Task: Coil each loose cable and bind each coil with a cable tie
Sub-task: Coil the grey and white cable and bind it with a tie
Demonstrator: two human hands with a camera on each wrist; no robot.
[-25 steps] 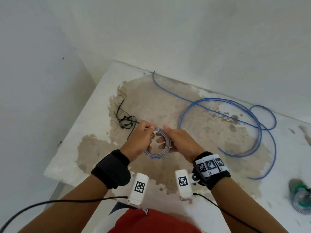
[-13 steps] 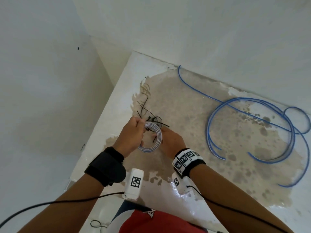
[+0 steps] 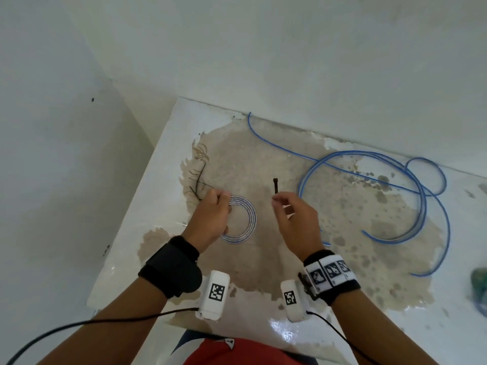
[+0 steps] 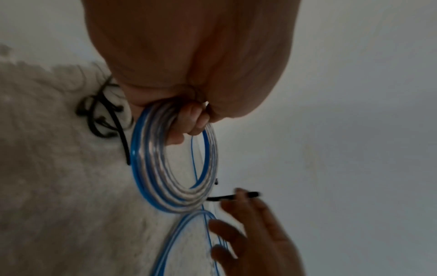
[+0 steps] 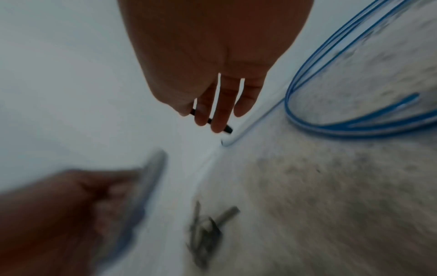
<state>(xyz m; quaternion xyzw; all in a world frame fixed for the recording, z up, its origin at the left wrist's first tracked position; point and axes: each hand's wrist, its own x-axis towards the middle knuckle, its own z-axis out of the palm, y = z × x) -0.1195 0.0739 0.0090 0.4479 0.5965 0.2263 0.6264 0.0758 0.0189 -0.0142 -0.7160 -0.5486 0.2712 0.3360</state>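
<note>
Left hand (image 3: 210, 219): fingers curled round clear coiled cable (image 3: 243, 219).
Right hand (image 3: 296, 219): at 3 o'clock, pinching black cable tie (image 3: 275, 186).

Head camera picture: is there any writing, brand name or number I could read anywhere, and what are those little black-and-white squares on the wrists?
No readable words, brands or numbers in any view.
White wrist unit on the left wrist: a black-and-white square code pattern, no letters.
White wrist unit on the right wrist: a like pattern, no letters.
Right wristband: three such squares, no text.
Red garment: a white mark at its edge, too cut off to read.
</note>
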